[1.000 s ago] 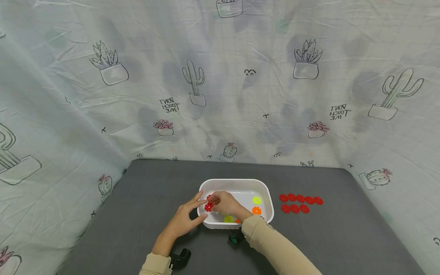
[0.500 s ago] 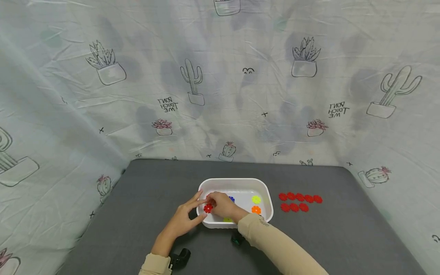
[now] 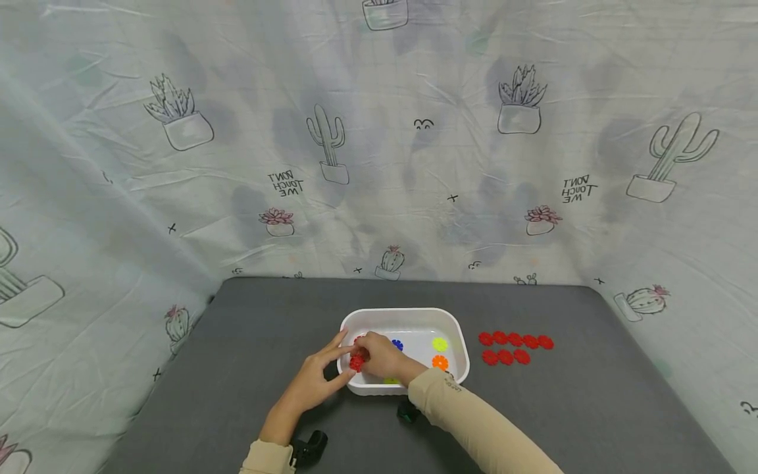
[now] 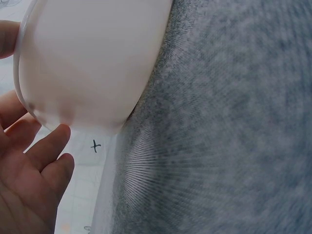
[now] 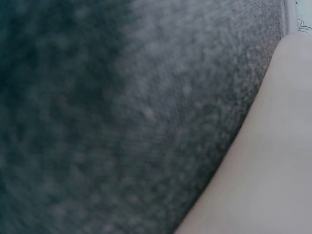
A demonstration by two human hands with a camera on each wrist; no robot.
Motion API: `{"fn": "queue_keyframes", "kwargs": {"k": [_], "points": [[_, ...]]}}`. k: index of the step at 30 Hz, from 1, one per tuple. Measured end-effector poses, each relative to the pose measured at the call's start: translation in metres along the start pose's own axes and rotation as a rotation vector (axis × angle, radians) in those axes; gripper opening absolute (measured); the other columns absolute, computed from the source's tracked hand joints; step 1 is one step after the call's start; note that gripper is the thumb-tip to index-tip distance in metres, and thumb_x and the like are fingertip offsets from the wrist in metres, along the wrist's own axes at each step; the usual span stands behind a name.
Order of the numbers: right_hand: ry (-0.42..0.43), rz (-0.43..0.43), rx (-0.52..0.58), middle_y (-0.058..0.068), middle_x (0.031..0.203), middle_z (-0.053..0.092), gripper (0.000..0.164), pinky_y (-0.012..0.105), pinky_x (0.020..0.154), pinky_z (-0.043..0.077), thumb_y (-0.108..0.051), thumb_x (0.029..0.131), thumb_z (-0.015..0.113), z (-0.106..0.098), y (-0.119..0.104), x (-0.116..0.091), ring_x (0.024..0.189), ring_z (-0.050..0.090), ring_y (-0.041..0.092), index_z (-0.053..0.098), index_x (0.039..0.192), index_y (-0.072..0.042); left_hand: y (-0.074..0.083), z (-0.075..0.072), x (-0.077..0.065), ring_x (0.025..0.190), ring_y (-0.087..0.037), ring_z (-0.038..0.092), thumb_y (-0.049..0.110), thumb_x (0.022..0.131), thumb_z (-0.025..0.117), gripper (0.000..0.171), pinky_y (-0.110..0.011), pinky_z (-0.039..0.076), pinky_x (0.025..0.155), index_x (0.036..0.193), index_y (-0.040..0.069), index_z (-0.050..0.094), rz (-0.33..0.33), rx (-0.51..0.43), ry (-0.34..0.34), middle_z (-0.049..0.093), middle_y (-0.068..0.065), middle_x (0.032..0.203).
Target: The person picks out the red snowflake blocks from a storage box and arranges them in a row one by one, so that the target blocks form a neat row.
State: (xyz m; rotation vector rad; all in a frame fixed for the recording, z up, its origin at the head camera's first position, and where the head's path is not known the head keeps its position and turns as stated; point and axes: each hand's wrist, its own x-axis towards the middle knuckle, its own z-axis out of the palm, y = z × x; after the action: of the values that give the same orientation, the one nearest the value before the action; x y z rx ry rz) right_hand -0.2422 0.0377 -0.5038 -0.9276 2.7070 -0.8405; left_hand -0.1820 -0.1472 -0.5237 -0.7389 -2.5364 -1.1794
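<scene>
A white plastic tray [image 3: 408, 316] stands on the dark table. My left hand [image 3: 316, 376] holds its left rim; in the left wrist view, fingers [image 4: 53, 144] lie against the outer wall while others reach over the rim. Inside the tray's left end, my right hand [image 3: 379, 355] reaches in with curled fingers, pinching a red flower-shaped disc [image 3: 356, 363] near my left thumb. Another red disc [image 3: 358, 340] shows partly behind the fingers. The right wrist view shows only table cloth and a pale tray wall [image 5: 263, 161], with the hand out of sight.
In the tray lie a blue disc [image 3: 397, 345], a yellow disc [image 3: 440, 344], an orange disc [image 3: 440, 362] and a yellow-green disc [image 3: 391, 380] partly hidden by the right wrist. Right of it, several red discs [image 3: 514, 340] lie in two rows. A printed curtain [image 3: 391, 197] encloses the table.
The red disc by my right fingertips has shifted slightly towards me and now looks tilted. My right hand has moved slightly left, uncovering the blue disc. My left hand keeps its place.
</scene>
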Motion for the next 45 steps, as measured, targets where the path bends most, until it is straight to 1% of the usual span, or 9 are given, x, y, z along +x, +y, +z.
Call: {"fn": "queue_keyframes", "kwargs": {"k": [3, 8, 13, 19, 24, 32, 35, 41, 45], "points": [[0.001, 0.007, -0.01, -0.004, 0.084, 0.056, 0.029, 0.017, 0.069, 0.045, 0.002, 0.074, 0.072, -0.001, 0.0, -0.001, 0.073, 0.047, 0.006, 0.068, 0.101, -0.01, 0.0, 0.0, 0.0, 0.13, -0.033, 0.046, 0.031, 0.087, 0.067, 0.044, -0.057, 0.043, 0.097, 0.126, 0.012, 0.062, 0.012, 0.005, 0.0, 0.04, -0.011, 0.149], [0.001, 0.023, 0.022, -0.003, 0.087, 0.059, 0.03, 0.018, 0.071, 0.047, 0.001, 0.076, 0.072, -0.004, -0.001, -0.003, 0.075, 0.049, 0.006, 0.069, 0.103, -0.01, 0.001, 0.001, 0.001, 0.132, -0.031, 0.043, 0.033, 0.087, 0.067, 0.044, -0.058, 0.041, 0.099, 0.128, 0.016, 0.061, -0.005, -0.025, -0.008, 0.038, -0.008, 0.151], [0.01, 0.081, 0.117, -0.004, 0.091, 0.066, 0.03, 0.021, 0.071, 0.049, -0.001, 0.078, 0.071, -0.007, 0.001, -0.008, 0.077, 0.053, 0.007, 0.072, 0.106, -0.012, 0.001, 0.002, 0.001, 0.135, -0.029, 0.04, 0.034, 0.087, 0.067, 0.045, -0.059, 0.039, 0.1, 0.128, 0.018, 0.061, -0.029, -0.057, -0.024, 0.036, -0.007, 0.152], [0.047, 0.174, 0.27, -0.003, 0.093, 0.069, 0.025, 0.027, 0.075, 0.052, -0.006, 0.079, 0.073, -0.014, 0.004, -0.014, 0.08, 0.056, 0.013, 0.073, 0.103, -0.012, 0.001, 0.003, 0.001, 0.133, -0.03, 0.042, 0.032, 0.087, 0.067, 0.045, -0.059, 0.04, 0.099, 0.126, 0.012, 0.062, -0.015, -0.027, -0.021, 0.038, -0.008, 0.15], [0.09, 0.214, 0.364, 0.0, 0.095, 0.069, 0.023, 0.03, 0.077, 0.052, -0.007, 0.08, 0.072, -0.026, 0.009, -0.025, 0.081, 0.057, 0.014, 0.073, 0.103, -0.01, 0.001, 0.004, 0.001, 0.134, -0.029, 0.041, 0.034, 0.087, 0.067, 0.046, -0.057, 0.038, 0.101, 0.126, 0.01, 0.062, -0.035, -0.024, -0.031, 0.038, -0.006, 0.151], [0.178, 0.253, 0.606, 0.007, 0.104, 0.069, 0.029, 0.026, 0.077, 0.053, -0.008, 0.082, 0.071, -0.05, 0.022, -0.05, 0.084, 0.058, 0.013, 0.069, 0.11, -0.005, 0.001, 0.001, 0.001, 0.134, -0.029, 0.042, 0.034, 0.086, 0.068, 0.047, -0.056, 0.038, 0.102, 0.125, 0.009, 0.062, -0.04, -0.006, -0.026, 0.038, -0.006, 0.15], [0.206, 0.239, 0.675, 0.009, 0.108, 0.068, 0.031, 0.027, 0.078, 0.052, -0.007, 0.083, 0.07, -0.058, 0.025, -0.061, 0.087, 0.058, 0.014, 0.067, 0.114, -0.003, 0.0, 0.0, 0.001, 0.134, -0.03, 0.042, 0.036, 0.086, 0.068, 0.047, -0.056, 0.038, 0.102, 0.125, 0.01, 0.063, -0.044, 0.0, -0.023, 0.038, -0.004, 0.151], [0.248, 0.222, 0.78, 0.011, 0.113, 0.066, 0.036, 0.045, 0.091, 0.051, -0.009, 0.087, 0.066, -0.072, 0.037, -0.085, 0.093, 0.06, 0.016, 0.061, 0.122, 0.0, 0.0, -0.001, 0.001, 0.134, -0.031, 0.042, 0.035, 0.086, 0.068, 0.047, -0.057, 0.037, 0.102, 0.125, 0.011, 0.062, -0.046, -0.004, -0.019, 0.037, -0.004, 0.151], [0.325, 0.248, 0.812, 0.01, 0.109, 0.064, 0.04, 0.042, 0.091, 0.052, -0.01, 0.087, 0.067, -0.081, 0.046, -0.102, 0.092, 0.06, 0.016, 0.059, 0.124, 0.002, 0.0, 0.0, 0.002, 0.134, -0.031, 0.042, 0.034, 0.085, 0.068, 0.047, -0.058, 0.037, 0.102, 0.125, 0.01, 0.063, -0.04, -0.013, -0.016, 0.038, -0.005, 0.15]]}}
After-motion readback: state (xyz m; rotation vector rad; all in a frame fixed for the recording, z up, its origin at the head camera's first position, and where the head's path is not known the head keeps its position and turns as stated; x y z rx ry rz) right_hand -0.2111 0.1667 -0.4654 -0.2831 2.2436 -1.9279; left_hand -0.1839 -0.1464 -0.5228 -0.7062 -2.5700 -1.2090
